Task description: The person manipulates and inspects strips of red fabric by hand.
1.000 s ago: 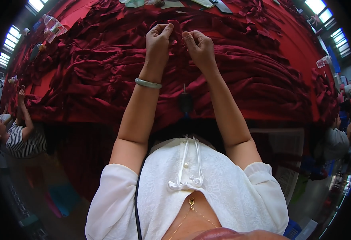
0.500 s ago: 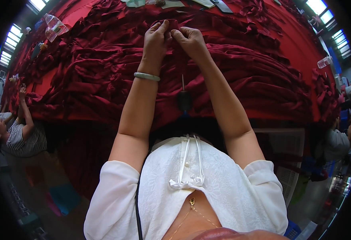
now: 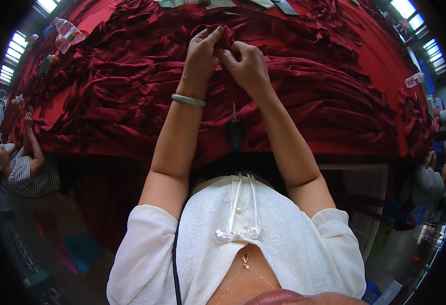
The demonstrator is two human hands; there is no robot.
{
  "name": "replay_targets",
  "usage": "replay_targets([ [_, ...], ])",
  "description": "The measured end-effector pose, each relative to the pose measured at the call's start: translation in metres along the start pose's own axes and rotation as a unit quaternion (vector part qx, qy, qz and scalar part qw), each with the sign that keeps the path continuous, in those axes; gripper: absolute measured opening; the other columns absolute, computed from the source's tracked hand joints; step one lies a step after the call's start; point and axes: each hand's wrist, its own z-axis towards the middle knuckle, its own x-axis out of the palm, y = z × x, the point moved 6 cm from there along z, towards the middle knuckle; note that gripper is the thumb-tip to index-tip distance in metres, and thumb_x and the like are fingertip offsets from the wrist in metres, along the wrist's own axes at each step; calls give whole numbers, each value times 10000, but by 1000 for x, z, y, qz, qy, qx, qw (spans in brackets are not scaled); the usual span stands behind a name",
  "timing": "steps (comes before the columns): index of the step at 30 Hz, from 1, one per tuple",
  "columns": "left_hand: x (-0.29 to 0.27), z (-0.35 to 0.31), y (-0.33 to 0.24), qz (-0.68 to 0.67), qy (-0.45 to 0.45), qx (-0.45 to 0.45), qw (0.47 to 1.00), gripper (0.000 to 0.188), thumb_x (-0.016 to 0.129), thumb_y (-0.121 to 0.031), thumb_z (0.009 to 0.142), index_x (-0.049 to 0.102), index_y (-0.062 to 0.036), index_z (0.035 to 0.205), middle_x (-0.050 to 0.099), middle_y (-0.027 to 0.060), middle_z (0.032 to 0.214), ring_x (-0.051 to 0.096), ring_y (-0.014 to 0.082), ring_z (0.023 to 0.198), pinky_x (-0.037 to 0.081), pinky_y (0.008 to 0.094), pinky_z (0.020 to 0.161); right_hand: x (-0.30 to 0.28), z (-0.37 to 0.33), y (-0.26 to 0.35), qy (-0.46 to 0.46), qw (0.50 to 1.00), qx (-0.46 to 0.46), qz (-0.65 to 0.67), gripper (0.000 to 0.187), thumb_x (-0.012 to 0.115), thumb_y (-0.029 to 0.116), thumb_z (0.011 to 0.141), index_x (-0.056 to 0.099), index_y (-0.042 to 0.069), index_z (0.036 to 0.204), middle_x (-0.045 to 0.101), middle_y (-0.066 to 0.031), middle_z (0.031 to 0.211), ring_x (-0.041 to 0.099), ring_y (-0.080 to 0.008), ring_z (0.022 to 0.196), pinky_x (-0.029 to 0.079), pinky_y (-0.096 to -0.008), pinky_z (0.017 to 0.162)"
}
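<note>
Dark red fabric lies in long rumpled folds across the work table. Over its far part, my left hand pinches an edge of this fabric between thumb and fingers, and a pale green bangle rings the wrist. Close beside it on the right, my right hand is closed with curled fingers, thumb toward the left hand. Whatever lies in its fingertips is too small or hidden to make out. Between my forearms a thin metal spike on a dark base stands upright at the table's near edge.
A clear plastic bottle lies far left, another bottle at the right. Papers and a dark flat object rest at the far edge. A person in a striped top works at the left, another person at the right. A white crate stands below the table.
My right hand has moved slightly nearer to me and its fingers have curled in more. My left hand has shifted a little right, with more of the pinched fabric showing above it.
</note>
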Motion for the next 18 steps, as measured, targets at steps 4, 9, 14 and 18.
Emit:
replay_targets([
  [4, 8, -9, 4, -34, -19, 19, 999, 70, 621, -102, 885, 624, -54, 936, 647, 33, 802, 602, 94, 664, 473, 218, 542, 11, -13, -20, 27, 986, 22, 165, 261, 637, 150, 827, 532, -33, 672, 494, 3, 536, 434, -46, 544, 364, -277, 474],
  [9, 8, -4, 3, -35, -6, 6, 999, 71, 604, -101, 893, 624, -51, 939, 650, 35, 816, 607, 97, 675, 480, 214, 562, 4, -7, -6, 42, 986, 35, 155, 241, 627, 137, 821, 545, -36, 674, 504, 5, 546, 431, -27, 555, 368, -258, 475],
  [14, 9, 1, 0, -47, 15, 14, 999, 84, 584, -93, 900, 625, -36, 946, 655, 48, 838, 622, 122, 704, 496, 220, 610, -1, 1, 1, -18, 999, 20, 46, 262, 652, 215, 784, 579, -13, 679, 547, -98, 528, 496, -109, 475, 395, -310, 475],
  [18, 3, 7, 7, -86, 24, -8, 996, 90, 605, -85, 890, 621, -24, 954, 662, 63, 857, 632, 143, 722, 513, 242, 633, -1, -2, 5, -41, 999, -1, -11, 276, 659, 229, 793, 579, -9, 677, 539, -95, 526, 490, -115, 472, 393, -308, 477],
])
